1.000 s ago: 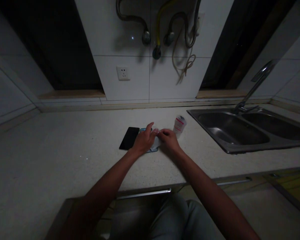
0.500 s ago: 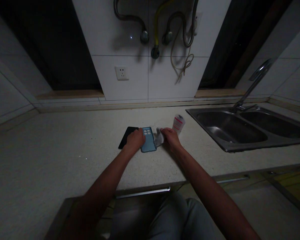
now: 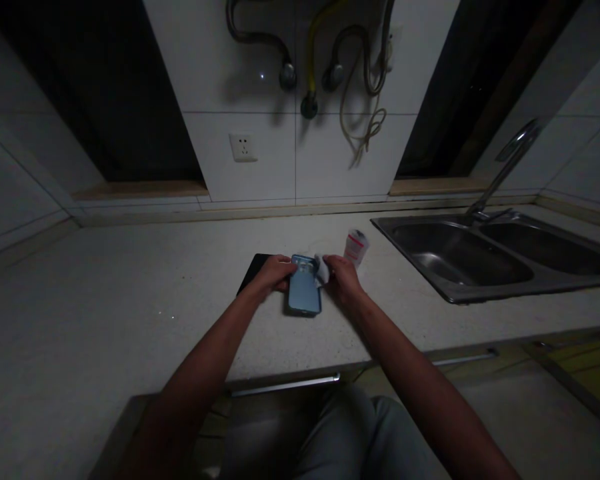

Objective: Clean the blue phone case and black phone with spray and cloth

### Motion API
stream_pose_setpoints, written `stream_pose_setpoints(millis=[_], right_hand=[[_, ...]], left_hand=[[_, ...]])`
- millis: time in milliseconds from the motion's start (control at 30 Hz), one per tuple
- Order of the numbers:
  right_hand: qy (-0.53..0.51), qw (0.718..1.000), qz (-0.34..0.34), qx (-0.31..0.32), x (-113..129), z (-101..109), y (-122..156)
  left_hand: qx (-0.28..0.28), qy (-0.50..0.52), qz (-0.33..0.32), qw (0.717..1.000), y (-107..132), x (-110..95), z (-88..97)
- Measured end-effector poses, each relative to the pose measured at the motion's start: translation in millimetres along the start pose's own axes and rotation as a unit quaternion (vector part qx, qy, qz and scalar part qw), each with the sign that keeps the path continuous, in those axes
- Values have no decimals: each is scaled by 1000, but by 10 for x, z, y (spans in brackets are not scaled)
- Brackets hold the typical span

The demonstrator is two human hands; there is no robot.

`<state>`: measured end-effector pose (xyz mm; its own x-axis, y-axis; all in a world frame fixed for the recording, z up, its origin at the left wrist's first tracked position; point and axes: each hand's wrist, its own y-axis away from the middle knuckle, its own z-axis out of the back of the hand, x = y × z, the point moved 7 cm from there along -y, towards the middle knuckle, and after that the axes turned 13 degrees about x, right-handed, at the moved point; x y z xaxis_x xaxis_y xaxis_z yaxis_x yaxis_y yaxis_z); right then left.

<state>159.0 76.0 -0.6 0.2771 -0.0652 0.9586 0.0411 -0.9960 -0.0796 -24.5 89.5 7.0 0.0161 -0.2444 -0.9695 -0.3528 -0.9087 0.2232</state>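
A blue phone case (image 3: 304, 293) with camera holes at its far end is gripped along its left edge by my left hand (image 3: 276, 269). It looks slightly lifted and tilted off the counter, with a shadow under its near end. My right hand (image 3: 343, 275) pinches a crumpled whitish cloth or tissue (image 3: 322, 271), which lies over the case's right edge near the holes. Partly hidden behind my left hand, a dark phone (image 3: 253, 268) lies on the counter. Just beyond my right hand stands a clear plastic cup (image 3: 356, 247) with red and white print.
The pale counter (image 3: 130, 287) runs along a tiled wall with a socket (image 3: 243, 147), hoses and a looped cord (image 3: 369, 130). A steel double sink (image 3: 460, 257) with a tall faucet (image 3: 505, 167) is set in at the right. Drawer handles (image 3: 286, 387) line the front.
My left hand has raised the phone case from the counter and shifted it a little right and nearer. The whitish cloth has moved from beside the case onto its upper right part.
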Motion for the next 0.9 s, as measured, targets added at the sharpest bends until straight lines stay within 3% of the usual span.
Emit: stream_pose_setpoints(millis=[133,233,400,667,767,867,900], right_hand=[[6,1000,6,-8,5,8,-4],[3,1000,-10,-4,-7,-9,-2],[0,1000,-4,7,8,-21,-4],[11,999,-44,-5,-63,11,3],[27,999,-3,-45,1,50,32],[86,983,97,-129,183,157,131],[119,977,125,-123,243,145,156]], left_hand=[[78,173,-8,982,2,-21,-197],[92,279,3,956,-7,24,-296],[14,343,53,938,0,164,-288],[70,384,27,920,-7,167,-466],[99,382,20,919,-15,186,-511],[128,383,36,914,-13,216,-539],[138,381,54,913,-6,236,-554]])
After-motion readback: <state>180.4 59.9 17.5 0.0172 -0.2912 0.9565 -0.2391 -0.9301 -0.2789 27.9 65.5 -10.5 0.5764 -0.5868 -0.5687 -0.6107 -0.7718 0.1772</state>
